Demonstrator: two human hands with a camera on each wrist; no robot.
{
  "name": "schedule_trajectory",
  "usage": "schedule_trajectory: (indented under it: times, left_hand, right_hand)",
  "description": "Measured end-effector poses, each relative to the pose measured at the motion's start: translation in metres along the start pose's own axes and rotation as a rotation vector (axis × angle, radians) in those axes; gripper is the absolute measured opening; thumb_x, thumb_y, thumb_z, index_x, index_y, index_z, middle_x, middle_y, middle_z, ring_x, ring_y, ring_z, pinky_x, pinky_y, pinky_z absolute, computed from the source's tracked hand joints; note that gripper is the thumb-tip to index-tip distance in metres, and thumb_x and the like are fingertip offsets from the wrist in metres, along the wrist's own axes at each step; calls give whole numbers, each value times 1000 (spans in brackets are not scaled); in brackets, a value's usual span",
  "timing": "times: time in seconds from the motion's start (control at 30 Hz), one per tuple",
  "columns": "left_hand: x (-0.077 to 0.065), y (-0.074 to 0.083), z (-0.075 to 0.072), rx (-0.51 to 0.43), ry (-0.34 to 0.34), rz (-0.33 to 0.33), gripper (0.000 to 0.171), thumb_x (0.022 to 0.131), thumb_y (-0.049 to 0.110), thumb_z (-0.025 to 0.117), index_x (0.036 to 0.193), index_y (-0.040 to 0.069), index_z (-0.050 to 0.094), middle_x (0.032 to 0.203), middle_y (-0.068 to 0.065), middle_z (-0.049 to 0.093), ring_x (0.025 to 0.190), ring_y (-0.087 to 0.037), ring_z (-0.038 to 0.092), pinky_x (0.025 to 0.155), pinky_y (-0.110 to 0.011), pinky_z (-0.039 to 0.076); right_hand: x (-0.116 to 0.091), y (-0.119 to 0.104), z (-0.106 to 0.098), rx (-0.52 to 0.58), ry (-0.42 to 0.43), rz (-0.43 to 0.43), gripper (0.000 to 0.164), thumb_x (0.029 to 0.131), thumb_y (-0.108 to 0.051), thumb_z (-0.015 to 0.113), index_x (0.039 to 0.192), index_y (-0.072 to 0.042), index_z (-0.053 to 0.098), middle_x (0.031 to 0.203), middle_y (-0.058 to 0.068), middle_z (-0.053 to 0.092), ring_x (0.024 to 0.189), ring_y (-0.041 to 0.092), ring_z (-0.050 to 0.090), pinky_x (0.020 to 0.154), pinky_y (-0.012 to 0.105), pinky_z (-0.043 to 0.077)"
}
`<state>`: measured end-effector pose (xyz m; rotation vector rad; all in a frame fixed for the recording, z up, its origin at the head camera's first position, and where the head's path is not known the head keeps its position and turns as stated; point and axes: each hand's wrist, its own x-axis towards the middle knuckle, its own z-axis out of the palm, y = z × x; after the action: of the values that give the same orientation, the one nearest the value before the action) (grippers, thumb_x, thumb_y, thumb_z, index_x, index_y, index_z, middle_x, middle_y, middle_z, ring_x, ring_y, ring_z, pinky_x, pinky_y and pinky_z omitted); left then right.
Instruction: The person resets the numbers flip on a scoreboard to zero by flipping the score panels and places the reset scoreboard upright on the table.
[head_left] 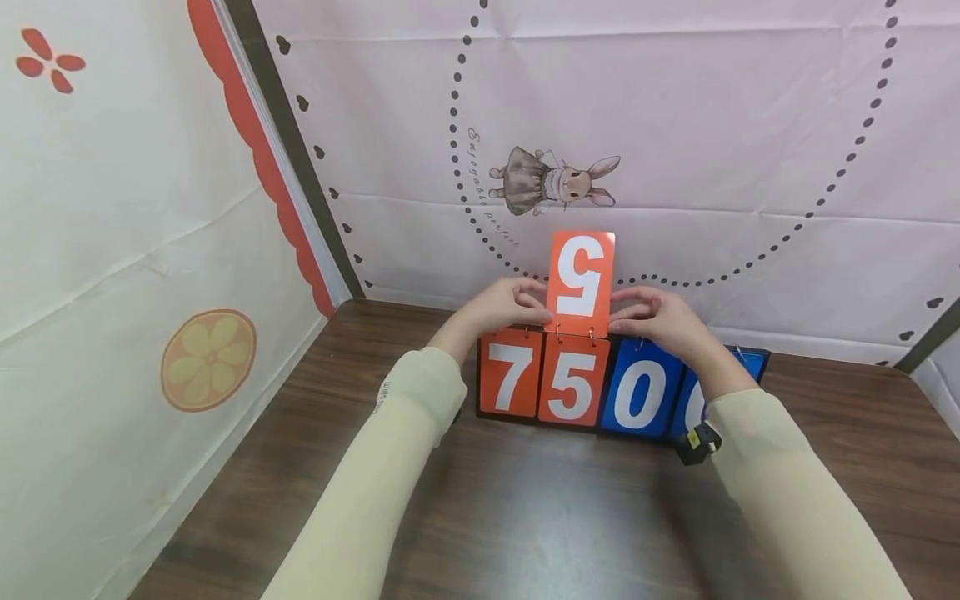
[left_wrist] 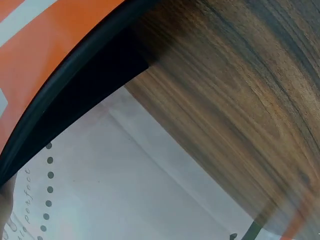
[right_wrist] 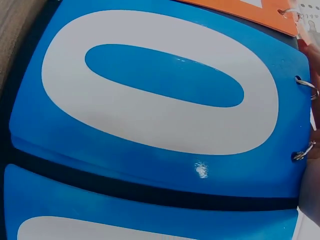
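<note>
A flip scoreboard [head_left: 607,427] stands on the table with orange and blue number cards. Above its top edge an orange card [head_left: 553,287] is raised on metal rings, showing an upside-down 5. My left hand [head_left: 504,308] pinches this card's left edge near the rings; my right hand [head_left: 660,323] pinches the right edge. Below, an orange 7 card [head_left: 492,379] and another orange 5 card [head_left: 551,392] hang side by side. A blue 0 card [right_wrist: 160,132] fills the right wrist view. My right forearm partly covers the last blue card [head_left: 752,364].
The wood-grain table [left_wrist: 240,100] meets a pale printed cloth wall [head_left: 675,150] close behind the scoreboard. Another cloth wall [head_left: 112,208] rises on the left. A small black device [head_left: 697,444] sits at the right wrist.
</note>
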<state>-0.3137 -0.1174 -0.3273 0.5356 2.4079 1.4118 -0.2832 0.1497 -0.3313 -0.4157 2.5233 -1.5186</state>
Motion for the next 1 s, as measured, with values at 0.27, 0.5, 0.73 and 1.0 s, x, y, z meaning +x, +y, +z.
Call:
schedule_trajectory:
  times: [0.27,0.5,0.73,1.0]
  left_hand:
    - [-9,2,-2,3,-3,95,20,87,16,72,103,5,68,94,-3,67,89,-15,59,82,-35,50]
    - [-18,15,-5,233,24,233,12,85,11,73,96,5,71,91,-1,65,84,-14,58,74,-30,52]
    - [-37,25,2,421,-22,281,11,89,12,68,99,9,71,83,5,66,74,-6,58,70,-27,52]
    - [-47,19,9,197,-17,176,19,100,13,51,111,6,65,93,2,69,91,-9,59,87,-37,49]
  right_hand:
    - [-8,-1,4,-113,48,-124,30,90,-22,69,113,-3,64,101,11,65,92,22,60,86,49,49]
    - [-17,-10,7,-214,81,-209,19,91,-16,67,105,-3,67,100,10,63,90,23,57,83,48,50]
    - [-31,-14,9,-350,75,-272,9,92,-15,66,95,-7,69,82,3,65,74,19,54,66,35,50]
    - [-35,-11,6,-129,3,-155,26,101,-21,50,109,0,65,88,12,68,56,25,52,48,21,40]
